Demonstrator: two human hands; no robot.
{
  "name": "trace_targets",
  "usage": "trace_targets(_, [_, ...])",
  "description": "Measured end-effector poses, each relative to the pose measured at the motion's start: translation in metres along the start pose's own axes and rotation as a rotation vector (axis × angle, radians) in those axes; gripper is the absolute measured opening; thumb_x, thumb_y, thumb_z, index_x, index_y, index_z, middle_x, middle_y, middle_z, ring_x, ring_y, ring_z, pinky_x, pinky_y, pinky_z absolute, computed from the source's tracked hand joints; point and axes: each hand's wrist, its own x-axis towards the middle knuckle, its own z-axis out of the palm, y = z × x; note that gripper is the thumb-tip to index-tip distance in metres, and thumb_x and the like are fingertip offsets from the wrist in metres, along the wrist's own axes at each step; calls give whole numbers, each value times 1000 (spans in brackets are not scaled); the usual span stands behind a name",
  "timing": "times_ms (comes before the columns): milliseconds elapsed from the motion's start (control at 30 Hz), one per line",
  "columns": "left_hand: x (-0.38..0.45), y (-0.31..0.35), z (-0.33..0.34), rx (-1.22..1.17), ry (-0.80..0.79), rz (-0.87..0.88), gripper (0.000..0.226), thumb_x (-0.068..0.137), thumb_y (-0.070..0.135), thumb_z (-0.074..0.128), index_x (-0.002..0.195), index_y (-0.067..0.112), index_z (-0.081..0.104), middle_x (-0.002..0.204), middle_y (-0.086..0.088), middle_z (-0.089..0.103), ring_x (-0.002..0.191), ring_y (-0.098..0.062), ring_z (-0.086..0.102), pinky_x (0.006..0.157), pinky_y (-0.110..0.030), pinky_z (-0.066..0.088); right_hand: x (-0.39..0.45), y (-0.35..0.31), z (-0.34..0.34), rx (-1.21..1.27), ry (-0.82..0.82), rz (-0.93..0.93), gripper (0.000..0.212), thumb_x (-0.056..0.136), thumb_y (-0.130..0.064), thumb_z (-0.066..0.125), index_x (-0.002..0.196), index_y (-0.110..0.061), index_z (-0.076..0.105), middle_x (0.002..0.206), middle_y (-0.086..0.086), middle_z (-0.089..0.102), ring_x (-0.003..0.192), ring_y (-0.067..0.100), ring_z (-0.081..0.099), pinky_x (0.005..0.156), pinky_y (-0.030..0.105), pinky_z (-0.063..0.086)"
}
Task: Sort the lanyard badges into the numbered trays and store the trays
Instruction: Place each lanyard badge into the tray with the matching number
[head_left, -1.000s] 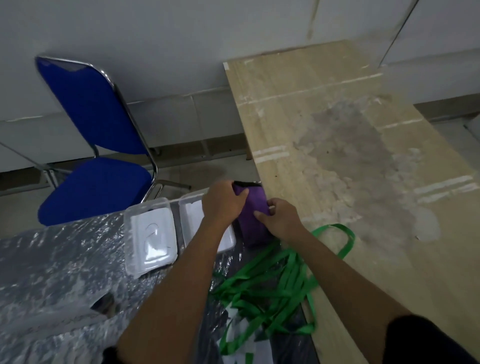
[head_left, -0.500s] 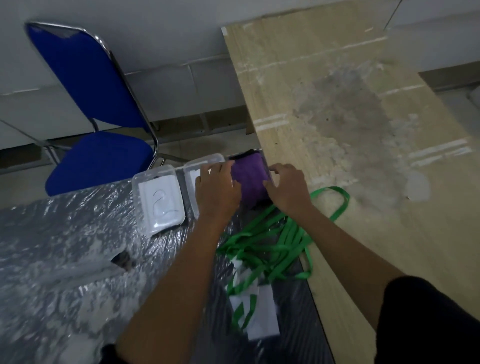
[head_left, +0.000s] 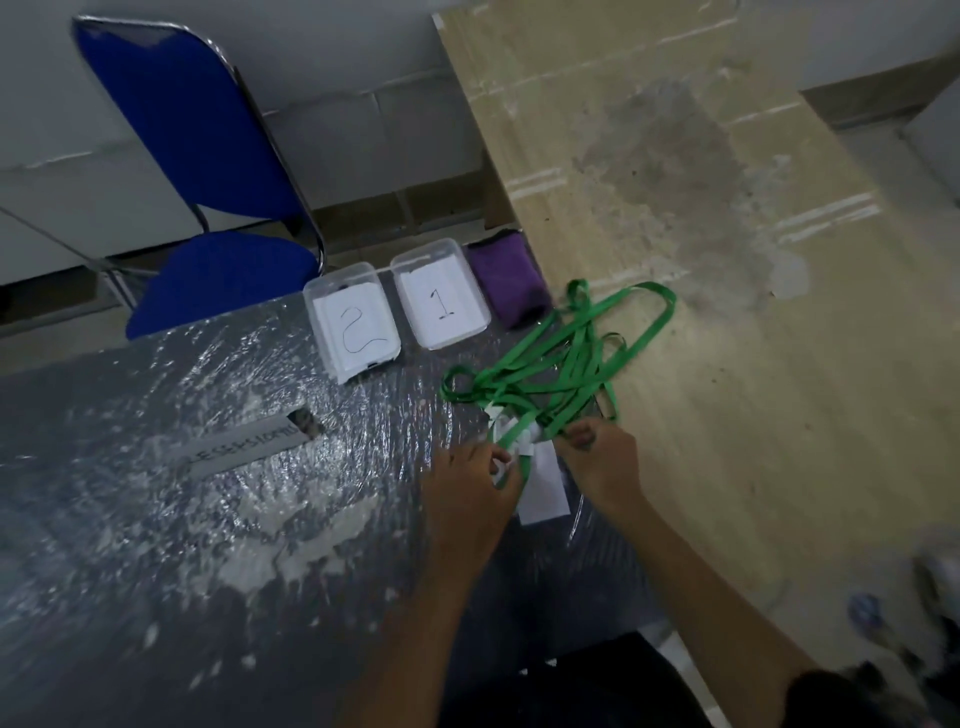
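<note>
Two hands work at the near end of the green lanyards (head_left: 561, 358): the left hand (head_left: 470, 486) pinches a strap beside a white badge card (head_left: 543, 486), and the right hand (head_left: 602, 462) curls over the straps. The tangle spills rightward onto the wooden board (head_left: 727, 312). Beyond stand tray 2 (head_left: 353, 319), tray 1 (head_left: 441, 293) and a purple pouch (head_left: 511, 280), which both hands have let go since earlier. A blue chair (head_left: 208, 182) stands farthest. The fingertips are blurred.
</note>
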Motion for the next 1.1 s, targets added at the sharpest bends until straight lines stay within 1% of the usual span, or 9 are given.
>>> trace_targets(100, [-9, -3, 11, -8, -104, -42, 40, 91, 61, 49, 105, 29, 69, 96, 8, 67, 91, -18, 53, 75, -36, 50, -7, 15, 15, -101, -118, 59, 29, 87, -27, 72, 82, 1, 70, 89, 20, 71, 87, 33, 66, 75, 32, 47])
trace_targets(200, [-12, 0, 13, 9, -161, -45, 51, 90, 67, 42, 117, 31, 66, 109, 8, 64, 101, -19, 52, 85, -38, 48, -9, 17, 22, -146, -134, 75, 35, 87, -31, 72, 100, 2, 69, 99, 16, 71, 94, 30, 65, 80, 34, 48])
trace_targets(367, [-13, -2, 22, -186, -243, -148, 41, 86, 69, 47, 112, 39, 58, 111, 9, 64, 101, -16, 60, 80, -37, 56, -18, 16, 22, -118, -39, -10, 17, 82, -27, 76, 78, -14, 65, 76, 3, 67, 71, 17, 61, 66, 27, 45])
trace_targets(433, [-11, -1, 17, -273, -252, -147, 23, 94, 48, 56, 111, 34, 63, 110, 6, 68, 96, -13, 64, 78, -34, 57, -24, 16, 19, -112, -22, -60, 18, 81, -24, 76, 72, -17, 62, 68, -2, 64, 63, 12, 58, 60, 24, 42])
trace_targets(533, [-12, -4, -1, -350, -205, -148, 17, 98, 27, 57, 111, 24, 67, 109, 2, 68, 95, -13, 63, 83, -33, 55, -38, 6, 14, -39, -33, -117, 17, 82, -20, 75, 72, -16, 61, 64, -8, 58, 58, 0, 52, 54, 16, 37])
trace_targets(700, [-27, 0, -41, -395, 96, -192, 20, 90, 41, 64, 105, 28, 63, 102, 10, 55, 92, -8, 53, 75, -27, 43, -67, -27, 14, 226, 29, -69, 18, 77, -9, 76, 66, -11, 63, 63, -5, 64, 55, -5, 56, 53, 9, 43])
trace_targets(900, [-39, 6, -60, -916, -201, -279, 26, 94, 42, 63, 119, 36, 65, 112, 11, 71, 104, -5, 67, 91, -30, 55, -87, -59, 24, 368, -128, -75, 13, 78, 2, 68, 81, -10, 73, 72, -1, 72, 64, 8, 68, 60, 25, 57])
trace_targets(1000, [-37, 14, -69, -1034, -179, -326, 19, 102, 21, 54, 116, 17, 65, 102, -2, 73, 92, -6, 71, 77, -22, 57, -92, -66, 25, 358, -267, -210, 21, 81, 3, 63, 89, -12, 75, 79, -1, 75, 72, 10, 71, 61, 17, 53])
trace_targets(1100, [-33, 14, -79, -943, -112, -267, 19, 104, 18, 48, 97, 22, 65, 85, 7, 70, 73, 6, 66, 64, -12, 48, -85, -67, 16, 346, -380, -254, 20, 85, -2, 64, 88, -18, 76, 75, -3, 74, 67, 8, 70, 61, 20, 52])
